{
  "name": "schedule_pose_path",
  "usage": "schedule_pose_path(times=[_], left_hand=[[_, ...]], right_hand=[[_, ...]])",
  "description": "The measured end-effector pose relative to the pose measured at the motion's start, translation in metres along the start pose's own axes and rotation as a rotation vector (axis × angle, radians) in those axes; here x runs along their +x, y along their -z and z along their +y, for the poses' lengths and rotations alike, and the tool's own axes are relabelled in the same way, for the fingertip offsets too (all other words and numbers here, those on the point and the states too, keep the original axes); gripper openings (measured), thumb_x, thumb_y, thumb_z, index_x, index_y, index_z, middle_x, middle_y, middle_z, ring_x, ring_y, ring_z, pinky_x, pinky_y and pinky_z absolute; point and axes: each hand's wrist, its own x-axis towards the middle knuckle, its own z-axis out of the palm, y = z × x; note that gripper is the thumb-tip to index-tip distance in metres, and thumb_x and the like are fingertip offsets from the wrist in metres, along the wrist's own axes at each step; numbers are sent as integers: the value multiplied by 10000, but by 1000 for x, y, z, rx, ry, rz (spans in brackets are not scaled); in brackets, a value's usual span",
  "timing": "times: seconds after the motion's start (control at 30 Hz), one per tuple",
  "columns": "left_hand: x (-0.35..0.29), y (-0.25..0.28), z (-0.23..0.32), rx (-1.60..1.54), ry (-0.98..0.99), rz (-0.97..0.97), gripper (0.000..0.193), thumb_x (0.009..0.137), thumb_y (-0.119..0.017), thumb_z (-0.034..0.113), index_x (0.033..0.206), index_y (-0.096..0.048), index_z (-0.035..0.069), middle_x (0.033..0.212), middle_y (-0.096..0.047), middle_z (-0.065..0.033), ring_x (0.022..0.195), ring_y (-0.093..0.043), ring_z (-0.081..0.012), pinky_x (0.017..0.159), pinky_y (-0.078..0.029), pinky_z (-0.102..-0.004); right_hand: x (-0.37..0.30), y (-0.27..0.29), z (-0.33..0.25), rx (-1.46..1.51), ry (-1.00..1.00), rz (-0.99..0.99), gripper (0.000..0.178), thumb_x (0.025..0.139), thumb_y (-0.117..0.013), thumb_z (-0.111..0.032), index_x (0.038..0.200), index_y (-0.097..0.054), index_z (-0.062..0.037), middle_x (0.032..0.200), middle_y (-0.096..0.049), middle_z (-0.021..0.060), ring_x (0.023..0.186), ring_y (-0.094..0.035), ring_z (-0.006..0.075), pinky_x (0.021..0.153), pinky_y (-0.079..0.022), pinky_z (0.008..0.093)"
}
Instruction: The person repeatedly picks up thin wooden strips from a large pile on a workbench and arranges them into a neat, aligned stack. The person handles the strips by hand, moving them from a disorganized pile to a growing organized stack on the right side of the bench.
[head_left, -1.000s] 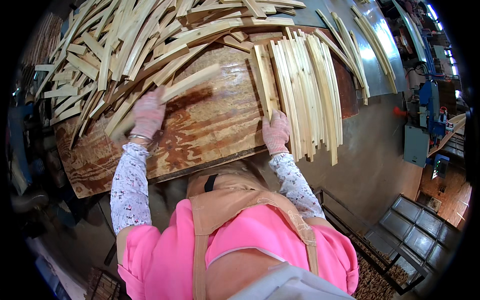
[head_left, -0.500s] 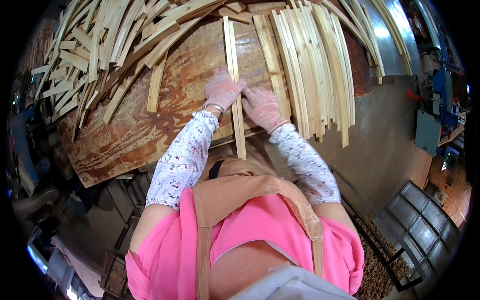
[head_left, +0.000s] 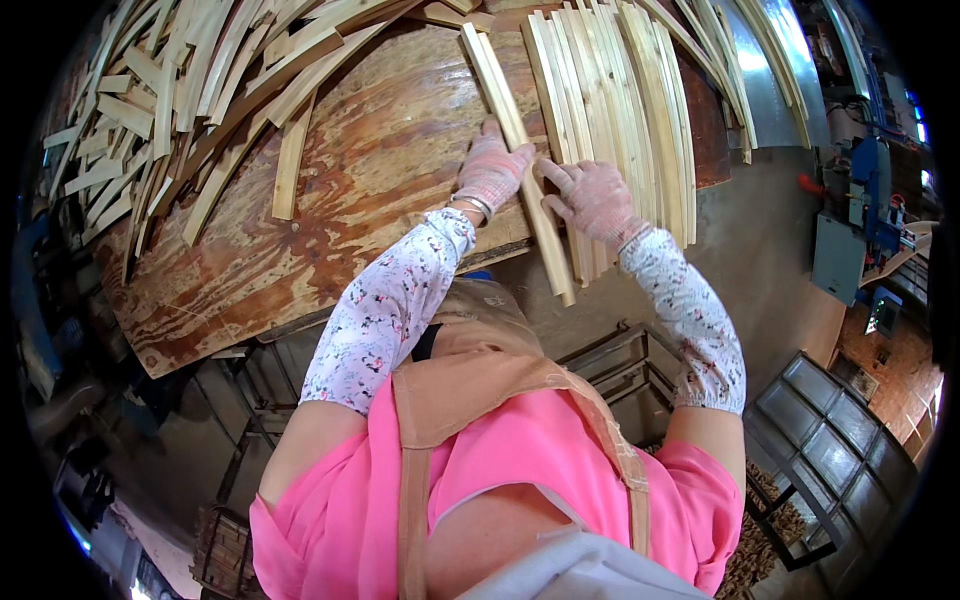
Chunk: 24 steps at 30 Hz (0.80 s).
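Two pale wooden strips (head_left: 513, 125) lie side by side, slanting over the table, with their near ends past its front edge. My left hand (head_left: 493, 172), in a pinkish knit glove, presses against their left side, its fingers closed over the edge. My right hand (head_left: 597, 203), gloved alike, is just right of the strips, with thumb and forefinger spread toward them. It hovers over the near part of a row of wooden strips (head_left: 610, 120), laid lengthwise and close together. The pair's near part meets or overlaps the row's left side; which, I cannot tell.
A jumbled heap of wooden offcuts and strips (head_left: 215, 75) covers the table's far left. One short strip (head_left: 291, 165) lies apart beside it. The worn plywood tabletop (head_left: 380, 190) ends in front of me. A metal frame (head_left: 620, 365) stands below, and blue machinery (head_left: 868, 180) at right.
The pair of strips has shifted right toward the row and tilted, with my left hand moving along. My right hand has moved right, away from the strips, and its fingers have spread.
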Motion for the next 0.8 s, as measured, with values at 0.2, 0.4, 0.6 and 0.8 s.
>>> schedule_pose_path(times=[0.2,0.4,0.6,0.8], left_hand=[[25,-5,-15,-166,-16,-95,728,1011,-626,409,1602,-440,27,1355,-666,-307,1224,-678,-427,1076,-529,-496],[27,9,-31,-542,22,-328,619,1059,-586,258,1619,-444,37,1204,-732,-168,989,-732,-251,864,-606,-388],[15,18,-29,-822,154,-375,632,1069,-614,260,1639,-424,64,1261,-691,-143,956,-708,-223,840,-608,-402],[24,34,-36,-807,190,-516,505,1126,-533,297,1590,-465,111,1253,-682,-144,959,-699,-244,875,-604,-422]], right_hand=[[-23,-52,-51,255,-325,401,723,911,-783,-433,1503,-562,-81,1327,-699,155,1173,-670,340,1013,-540,472],[-3,-82,-71,170,-436,534,713,844,-854,-340,1470,-595,-118,1379,-632,140,1261,-593,375,1060,-500,498],[0,-71,-79,288,-463,602,593,835,-837,-183,1394,-656,-102,1312,-661,141,1234,-596,367,1063,-497,501],[-27,-60,-65,1226,-807,482,510,919,-767,-137,1405,-679,-14,1321,-730,149,1234,-663,295,1080,-511,394]])
